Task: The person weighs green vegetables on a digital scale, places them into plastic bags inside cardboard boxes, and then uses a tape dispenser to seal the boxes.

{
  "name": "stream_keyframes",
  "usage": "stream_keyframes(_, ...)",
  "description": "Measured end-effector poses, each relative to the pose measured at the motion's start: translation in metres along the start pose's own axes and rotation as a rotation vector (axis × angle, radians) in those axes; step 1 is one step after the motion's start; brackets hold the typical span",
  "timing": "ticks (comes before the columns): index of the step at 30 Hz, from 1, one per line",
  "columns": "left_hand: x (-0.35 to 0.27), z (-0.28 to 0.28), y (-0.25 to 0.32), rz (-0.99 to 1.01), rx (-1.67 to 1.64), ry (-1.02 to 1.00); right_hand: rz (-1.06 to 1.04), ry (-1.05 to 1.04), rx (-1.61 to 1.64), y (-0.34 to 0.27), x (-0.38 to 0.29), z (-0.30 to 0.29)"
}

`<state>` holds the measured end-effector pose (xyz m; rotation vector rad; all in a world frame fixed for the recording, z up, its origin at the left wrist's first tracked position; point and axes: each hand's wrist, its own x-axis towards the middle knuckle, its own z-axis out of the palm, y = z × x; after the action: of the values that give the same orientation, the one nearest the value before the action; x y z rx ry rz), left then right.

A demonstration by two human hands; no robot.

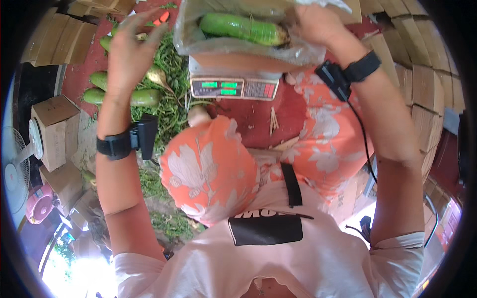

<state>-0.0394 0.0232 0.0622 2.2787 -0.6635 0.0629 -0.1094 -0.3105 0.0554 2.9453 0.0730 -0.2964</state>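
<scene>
My left hand [130,52] is raised over the left side with its fingers apart, holding nothing; it is blurred. Near and below it, several green radishes [145,97] lie on a pile of cut leaves [171,70]. One radish with a pale, tapering root [158,77] points toward the scale. A carton lined with a clear plastic bag [186,33] rests on a digital scale [218,89] whose display is lit. Inside lies a large green radish [242,29]. My right hand [316,26] is at the bag's right edge, beside the radish's brownish end; its blurred fingertips hide their grip.
An orange-handled tool [162,18] lies beyond the leaves. Stacked cardboard cartons [426,87] line the right, with more cartons [56,132] at left beside a white fan [16,175]. A pale round root [198,116] sits against my left knee. Wood slivers [274,121] lie on the red floor.
</scene>
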Motion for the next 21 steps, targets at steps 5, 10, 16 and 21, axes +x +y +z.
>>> stream_keyframes(5,0.016,0.029,0.003,-0.024,0.075,-0.093,-0.060,0.069,-0.305,-0.003,0.008,0.020)
stream_keyframes(10,0.009,0.041,0.023,0.279,0.523,0.169,-0.030,-0.232,-0.241,-0.038,-0.004,-0.025)
stream_keyframes(16,0.005,0.044,0.040,0.393,0.122,-0.628,-0.172,-0.228,-0.340,-0.023,0.003,-0.009)
stream_keyframes(21,-0.003,0.047,0.009,0.459,-0.206,-0.519,-0.204,-0.034,-0.202,0.012,-0.016,-0.021)
